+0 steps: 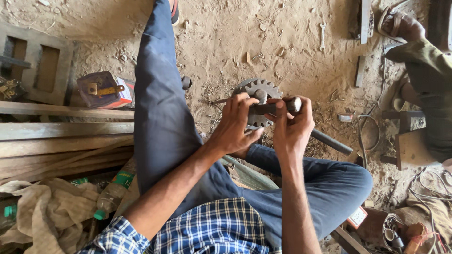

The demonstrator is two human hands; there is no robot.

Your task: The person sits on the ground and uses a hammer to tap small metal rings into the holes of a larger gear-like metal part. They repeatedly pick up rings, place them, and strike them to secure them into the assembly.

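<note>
Both our hands are closed: left point(235, 123) on the gear point(258, 101), right point(293, 126) round the shaft point(275, 107). At nine o'clock from the gear lies a red box point(106, 90); a wrench point(322, 35) lies at one.
</note>
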